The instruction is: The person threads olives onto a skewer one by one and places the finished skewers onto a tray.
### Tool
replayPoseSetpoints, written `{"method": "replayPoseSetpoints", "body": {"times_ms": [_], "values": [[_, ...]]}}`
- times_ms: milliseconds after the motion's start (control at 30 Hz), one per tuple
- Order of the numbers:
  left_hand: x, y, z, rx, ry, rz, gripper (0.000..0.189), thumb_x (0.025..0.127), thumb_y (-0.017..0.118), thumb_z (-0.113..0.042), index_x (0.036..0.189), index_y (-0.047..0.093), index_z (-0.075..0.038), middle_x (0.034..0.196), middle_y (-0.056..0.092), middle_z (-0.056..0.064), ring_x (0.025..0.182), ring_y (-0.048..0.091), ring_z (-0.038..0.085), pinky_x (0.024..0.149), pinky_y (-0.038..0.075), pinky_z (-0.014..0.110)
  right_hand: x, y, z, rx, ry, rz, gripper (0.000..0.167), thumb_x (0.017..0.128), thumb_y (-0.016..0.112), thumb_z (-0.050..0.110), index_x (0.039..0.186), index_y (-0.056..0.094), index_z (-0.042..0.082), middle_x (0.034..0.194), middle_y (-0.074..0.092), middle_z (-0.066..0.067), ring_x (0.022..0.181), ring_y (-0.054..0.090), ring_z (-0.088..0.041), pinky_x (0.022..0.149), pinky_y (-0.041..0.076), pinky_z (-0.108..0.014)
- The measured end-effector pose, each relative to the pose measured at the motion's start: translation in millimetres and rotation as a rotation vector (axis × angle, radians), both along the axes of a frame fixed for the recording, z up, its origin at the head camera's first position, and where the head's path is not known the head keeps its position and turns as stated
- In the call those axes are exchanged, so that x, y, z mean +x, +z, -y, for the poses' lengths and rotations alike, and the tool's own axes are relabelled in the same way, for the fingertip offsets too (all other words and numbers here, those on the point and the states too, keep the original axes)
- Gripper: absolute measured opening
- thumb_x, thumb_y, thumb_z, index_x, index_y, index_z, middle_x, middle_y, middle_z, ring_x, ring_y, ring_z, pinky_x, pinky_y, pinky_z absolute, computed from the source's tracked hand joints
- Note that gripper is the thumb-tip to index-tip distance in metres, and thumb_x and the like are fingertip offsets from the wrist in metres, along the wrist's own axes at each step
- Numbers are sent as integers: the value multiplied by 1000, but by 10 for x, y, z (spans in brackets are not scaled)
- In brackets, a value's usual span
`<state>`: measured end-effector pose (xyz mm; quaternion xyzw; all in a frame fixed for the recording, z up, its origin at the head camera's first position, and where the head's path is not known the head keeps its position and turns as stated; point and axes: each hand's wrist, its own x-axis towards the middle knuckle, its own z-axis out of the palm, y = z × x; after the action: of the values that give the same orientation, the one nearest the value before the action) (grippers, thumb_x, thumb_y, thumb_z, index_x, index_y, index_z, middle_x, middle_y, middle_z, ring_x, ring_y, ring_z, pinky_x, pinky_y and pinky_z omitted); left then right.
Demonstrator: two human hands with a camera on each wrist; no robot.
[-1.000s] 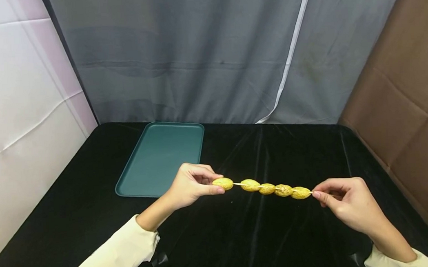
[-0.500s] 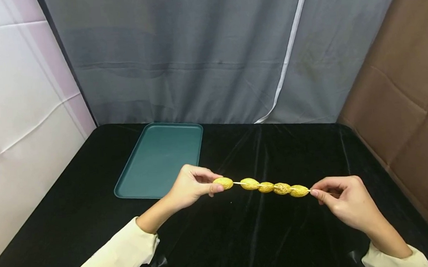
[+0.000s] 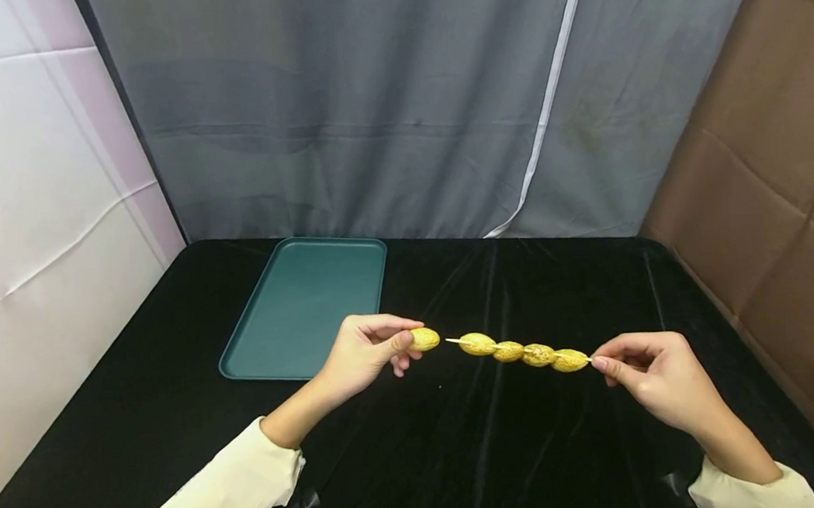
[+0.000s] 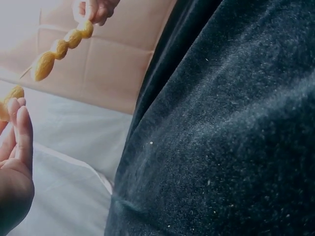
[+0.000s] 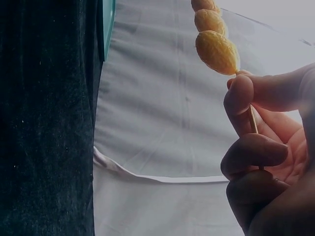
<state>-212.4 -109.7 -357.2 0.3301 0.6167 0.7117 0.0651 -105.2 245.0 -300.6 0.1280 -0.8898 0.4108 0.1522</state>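
In the head view my left hand (image 3: 364, 354) pinches a loose yellow, wrinkled, oval fruit-like piece (image 3: 425, 339) between thumb and fingers. A small gap parts it from the bare tip of a thin wooden skewer (image 3: 453, 340). Several similar yellow pieces (image 3: 509, 351) are threaded along that skewer, held in the air above the table. My right hand (image 3: 667, 382) grips the skewer's other end, just beside the last piece. The right wrist view shows the stick (image 5: 253, 119) running down behind curled fingers. At the left edge of the left wrist view, the loose piece (image 4: 16, 93) is partly covered by fingers.
A dark green rectangular tray (image 3: 305, 307) lies on the black cloth-covered table (image 3: 405, 456), behind my left hand. Grey curtain (image 3: 405, 114) hangs at the back, white cloth (image 3: 45, 167) at the left and brown cloth (image 3: 771, 146) at the right.
The end piece in my left hand was on the skewer in both earlier frames; it is now off the tip. My left hand has risen slightly, and my right hand has barely moved.
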Motion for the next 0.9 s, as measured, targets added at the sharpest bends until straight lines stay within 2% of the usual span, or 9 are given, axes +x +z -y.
{"method": "replayPoseSetpoints", "body": {"times_ms": [200, 300, 533, 900], "values": [[13, -7, -34, 18, -4, 10, 46, 93, 70, -25, 108, 65, 18, 77, 74, 9, 56, 64, 9, 51, 57, 25, -25, -5, 15, 1, 28, 9, 19, 80, 75, -8, 79, 73, 10, 60, 60, 5, 46, 49, -6, 38, 36, -25], [13, -6, -38, 28, -7, 13, 47, 92, 71, -26, 107, 65, 18, 77, 74, 7, 56, 64, 9, 51, 57, 25, -28, -4, 30, 16, 19, 8, 19, 80, 76, -8, 79, 73, 11, 59, 60, 6, 46, 47, -5, 37, 35, -24], [6, -26, -20, 6, 0, -2, 44, 92, 71, -24, 107, 66, 17, 78, 73, 15, 56, 64, 10, 52, 57, 26, -13, -19, 36, 22, 18, 0, 19, 80, 76, -8, 79, 73, 11, 60, 60, 6, 46, 48, -5, 38, 36, -24], [26, 18, -30, -16, -1, 11, 43, 91, 73, -25, 106, 68, 15, 79, 72, 21, 57, 65, 11, 53, 58, 27, -9, -11, 26, 25, 22, 4, 18, 80, 76, -7, 80, 74, 10, 60, 60, 6, 47, 50, -6, 38, 36, -24]]}}
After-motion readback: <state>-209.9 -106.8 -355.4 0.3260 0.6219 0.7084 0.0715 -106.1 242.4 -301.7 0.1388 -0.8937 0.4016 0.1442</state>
